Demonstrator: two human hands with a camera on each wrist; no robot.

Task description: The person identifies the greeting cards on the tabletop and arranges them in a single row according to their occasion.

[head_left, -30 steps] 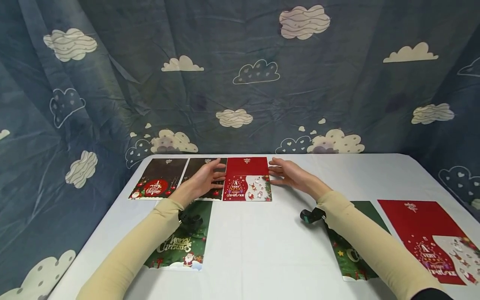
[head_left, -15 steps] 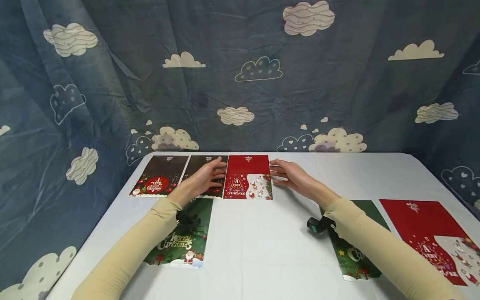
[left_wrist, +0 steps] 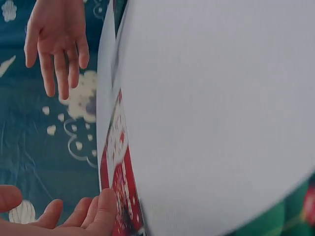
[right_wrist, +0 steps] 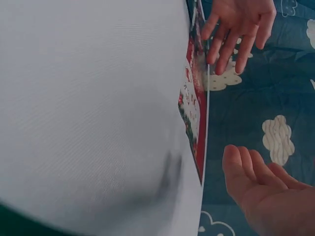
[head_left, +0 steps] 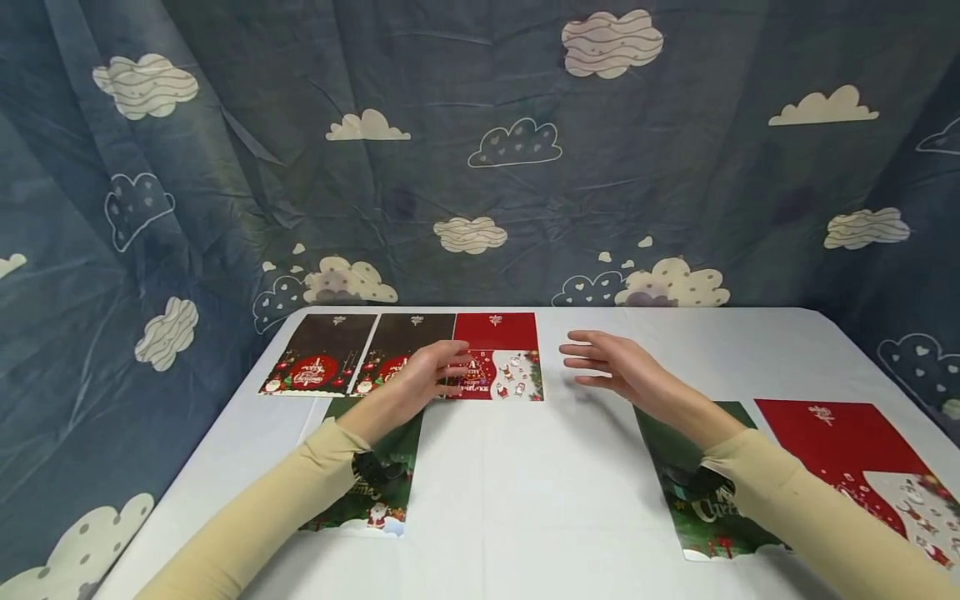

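Red Christmas card (head_left: 516,373) sits just below mid-frame, beside a dark brown card (head_left: 408,335). Left hand (head_left: 426,377) kinda blocks its left side, right hand (head_left: 628,368) is off to its right, both with fingers loosely stretched out.

L arm (head_left: 258,525) is stretched fwd from lower L and R arm (head_left: 817,525) from lower R, w/ L hand (head_left: 427,375) and R hand (head_left: 618,362) held apart at approx. same reach, palms (left_wrist: 58,34) turned twd ea. other, fingers (right_wrist: 235,164) loosely extended & slightly spread.
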